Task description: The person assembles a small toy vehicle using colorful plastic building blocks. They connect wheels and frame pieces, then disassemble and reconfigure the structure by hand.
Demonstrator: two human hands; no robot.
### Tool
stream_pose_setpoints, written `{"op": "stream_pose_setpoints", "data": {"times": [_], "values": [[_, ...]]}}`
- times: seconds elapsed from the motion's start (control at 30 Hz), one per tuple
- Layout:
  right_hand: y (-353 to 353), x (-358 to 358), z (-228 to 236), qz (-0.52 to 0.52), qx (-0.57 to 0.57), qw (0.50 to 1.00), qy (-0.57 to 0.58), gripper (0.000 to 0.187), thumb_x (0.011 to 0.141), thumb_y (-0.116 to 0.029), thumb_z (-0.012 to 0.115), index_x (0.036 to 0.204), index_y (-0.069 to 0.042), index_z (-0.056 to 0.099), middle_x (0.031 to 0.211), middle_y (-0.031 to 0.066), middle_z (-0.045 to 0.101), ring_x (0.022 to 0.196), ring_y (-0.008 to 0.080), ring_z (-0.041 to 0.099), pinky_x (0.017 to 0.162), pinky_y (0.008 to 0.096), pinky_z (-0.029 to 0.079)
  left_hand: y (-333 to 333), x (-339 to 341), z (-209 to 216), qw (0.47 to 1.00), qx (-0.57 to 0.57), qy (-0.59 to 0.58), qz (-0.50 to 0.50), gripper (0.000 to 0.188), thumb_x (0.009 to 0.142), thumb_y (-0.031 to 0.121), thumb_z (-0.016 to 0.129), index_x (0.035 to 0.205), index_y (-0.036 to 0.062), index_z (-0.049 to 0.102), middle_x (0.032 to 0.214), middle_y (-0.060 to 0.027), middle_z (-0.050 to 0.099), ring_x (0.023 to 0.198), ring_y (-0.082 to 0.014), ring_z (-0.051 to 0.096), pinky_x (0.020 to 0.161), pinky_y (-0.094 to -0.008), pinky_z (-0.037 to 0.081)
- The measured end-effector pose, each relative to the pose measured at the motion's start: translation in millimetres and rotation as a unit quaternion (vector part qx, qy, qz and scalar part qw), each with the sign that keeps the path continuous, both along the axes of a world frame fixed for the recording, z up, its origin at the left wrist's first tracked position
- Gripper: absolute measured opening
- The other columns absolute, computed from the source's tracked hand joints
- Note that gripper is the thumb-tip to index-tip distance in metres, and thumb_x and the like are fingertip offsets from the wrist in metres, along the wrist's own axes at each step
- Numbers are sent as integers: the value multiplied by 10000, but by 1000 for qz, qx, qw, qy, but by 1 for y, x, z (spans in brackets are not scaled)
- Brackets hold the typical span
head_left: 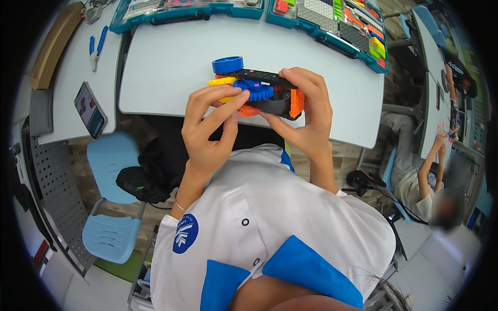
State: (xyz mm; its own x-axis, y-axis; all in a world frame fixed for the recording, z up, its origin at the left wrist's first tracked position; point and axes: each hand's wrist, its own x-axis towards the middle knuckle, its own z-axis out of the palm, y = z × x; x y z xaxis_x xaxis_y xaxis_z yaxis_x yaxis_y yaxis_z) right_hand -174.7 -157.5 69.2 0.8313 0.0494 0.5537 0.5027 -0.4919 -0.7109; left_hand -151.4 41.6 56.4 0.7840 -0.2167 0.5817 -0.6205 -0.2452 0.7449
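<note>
Between my two hands, over the near edge of the white table, is a toy building-block model (263, 78) in black, orange, blue and yellow. A blue gear (255, 90) sits on its side facing me, and a blue wheel rim (227, 65) stands out at its far left. My left hand (211, 122) has its fingertips closed on the gear and the model's left part. My right hand (310, 111) grips the right end, with the fingers over the top and the thumb beneath, beside an orange block (296, 102). The model's underside is partly hidden by my fingers.
Two teal cases of building parts (194, 13) (332, 36) lie along the table's far edge. On the left table are a phone (90, 110), blue-handled pliers (97, 47) and a long brown box (56, 45). Blue chairs (111, 236) stand at left. At right another person's hands (440, 142) hold small coloured parts.
</note>
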Motion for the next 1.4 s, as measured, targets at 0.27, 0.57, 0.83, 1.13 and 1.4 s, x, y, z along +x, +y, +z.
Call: {"op": "stream_pose_setpoints", "data": {"times": [0.27,0.57,0.83,1.13,1.4], "values": [[9,29,0,92,37,994,-40,698,607,95,719,1280,-46,600,1236,144,590,1130,300,588,913,369,531,17,43,33,990,137,-27,4,406,754,-9,709,1147,91,725,1180,-58,689,1142,-281,566,910,-371,468],[-1,51,-2,182,80,980,15,767,638,170,648,1366,-34,522,1382,175,532,1250,345,533,973,382,530,27,78,48,967,205,5,-153,496,677,96,723,1168,31,699,1153,-115,664,1231,-339,536,961,-410,477],[-3,50,11,178,56,981,58,771,658,194,626,1379,-49,505,1415,170,460,1249,337,526,913,345,577,16,87,34,975,120,37,-185,501,572,154,716,1051,18,666,1082,-133,634,1076,-319,579,908,-396,485],[0,48,14,162,77,982,59,782,669,94,677,1410,-39,467,1401,170,467,1265,324,516,1015,380,497,22,88,29,972,27,86,-218,450,631,108,715,1069,35,644,1016,-96,622,959,-242,594,845,-349,486],[43,49,13,168,228,955,92,909,738,-151,838,1494,-53,344,1431,177,455,1328,295,475,1081,414,406,35,79,1,972,-119,107,-173,478,695,95,708,1157,11,621,1148,-106,591,1043,-213,605,905,-344,506]]}}
